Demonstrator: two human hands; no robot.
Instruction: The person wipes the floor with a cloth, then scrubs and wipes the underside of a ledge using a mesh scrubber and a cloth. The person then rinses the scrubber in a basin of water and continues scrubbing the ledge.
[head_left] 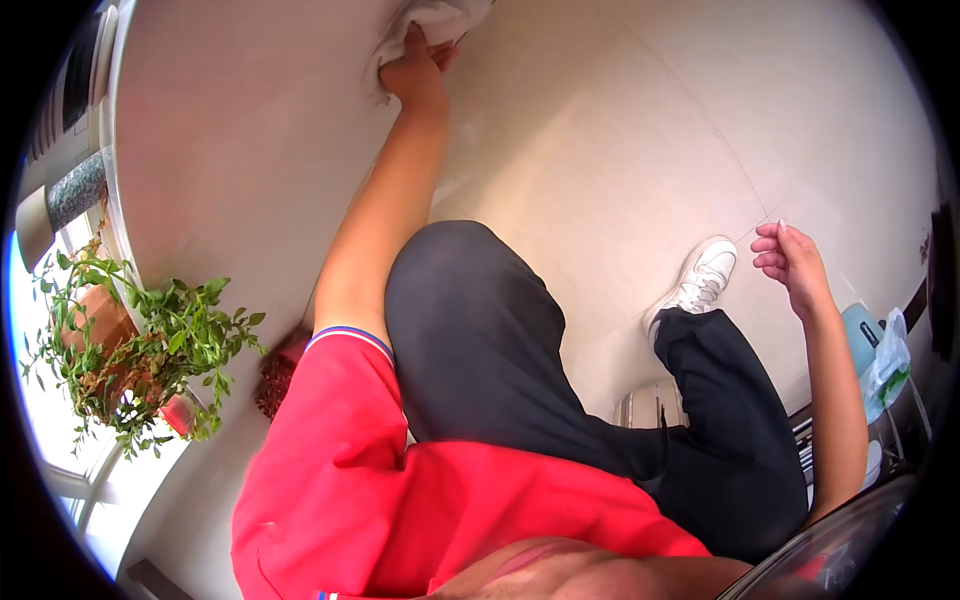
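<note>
Re progress: pale floor (620, 160) & off-white wall (240, 150) fill most of the view; how much of either is done vs. left, can't tell. White cloth (440, 16) is at the top edge of view, by the wall/floor join; unclear which of the two it touches. Work looks under way, b/c L hand (415, 75) has fingers clamped on the cloth. R hand (787, 260) is free, held out on the R side, fingers loosely curled & close tog., nothing in them.

Around, big to small: dark trousers (460, 330), one bent leg right beside L arm (385, 190), prob. limiting room there; leafy potted plant (190, 325) at far L, might catch L sleeve (340, 400); white sneaker (705, 275) on floor; clear plastic bag (890, 365) & light-blue container (860, 335) far R; dark-red item (278, 380) behind L arm, partly hidden, ID unclear.
</note>
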